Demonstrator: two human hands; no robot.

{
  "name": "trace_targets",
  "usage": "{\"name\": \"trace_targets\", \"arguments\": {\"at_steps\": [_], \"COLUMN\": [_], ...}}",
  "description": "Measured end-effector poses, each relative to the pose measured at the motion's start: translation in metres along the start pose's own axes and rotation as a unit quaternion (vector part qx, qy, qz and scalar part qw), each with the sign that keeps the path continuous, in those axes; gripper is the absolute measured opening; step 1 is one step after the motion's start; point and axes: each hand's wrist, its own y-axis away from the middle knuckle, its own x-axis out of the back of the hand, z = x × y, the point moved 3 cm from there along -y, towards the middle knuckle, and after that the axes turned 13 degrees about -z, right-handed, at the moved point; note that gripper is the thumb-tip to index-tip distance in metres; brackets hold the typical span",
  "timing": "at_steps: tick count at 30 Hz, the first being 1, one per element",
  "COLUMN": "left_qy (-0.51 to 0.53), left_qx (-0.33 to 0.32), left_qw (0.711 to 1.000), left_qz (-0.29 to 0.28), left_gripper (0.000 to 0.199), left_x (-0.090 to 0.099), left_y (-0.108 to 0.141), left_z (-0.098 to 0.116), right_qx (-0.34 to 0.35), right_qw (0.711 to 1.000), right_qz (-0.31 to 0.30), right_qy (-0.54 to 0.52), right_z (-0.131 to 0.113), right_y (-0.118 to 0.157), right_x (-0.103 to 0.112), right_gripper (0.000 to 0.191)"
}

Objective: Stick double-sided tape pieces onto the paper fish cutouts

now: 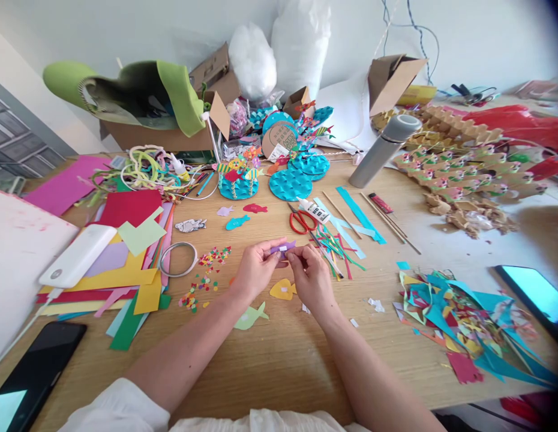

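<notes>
Between my two hands is a small purple paper piece (275,249) with a white patch on it, perhaps tape. My left hand (256,267) pinches its left side, and my right hand (312,282) is closed at its right end. Part of its outline is hidden by my fingers. Just below lies a yellow paper fish (282,290) with a small white patch, and a pale green paper fish (252,318) rests near my left wrist. Farther back are a blue paper fish (237,222), a red paper fish (255,208) and a pale purple paper fish (224,211).
Red-handled scissors (302,223), a glue bottle (314,210) and thin paper strips (335,243) lie beyond my right hand. Coloured sheets (130,210), a tape roll (178,260) and confetti (202,288) are leftward. Paper scraps (459,312) cover the right; a grey flask (382,153) stands behind.
</notes>
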Motion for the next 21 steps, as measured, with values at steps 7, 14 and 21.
{"name": "trace_targets", "arguments": {"at_steps": [7,14,21], "left_qy": [-0.018,-0.028,-0.035], "left_qx": [0.000,0.005,0.004], "left_qw": [1.000,1.000,0.999], "left_qz": [0.004,0.004,0.006], "left_gripper": [0.036,0.038,0.036], "left_x": [0.0012,0.0026,0.0033], "left_y": [-0.0007,-0.0015,-0.0024], "left_z": [-0.0015,-0.0041,-0.0061], "right_qx": [-0.021,-0.028,-0.041], "right_qw": [0.999,0.998,0.996], "right_qz": [-0.012,-0.019,-0.026], "right_qy": [-0.023,-0.047,-0.074], "right_z": [0.0009,0.0039,0.0103], "right_y": [-0.0007,-0.0012,-0.0023], "right_x": [-0.0001,-0.0005,-0.0021], "right_gripper": [0.017,0.018,0.016]}}
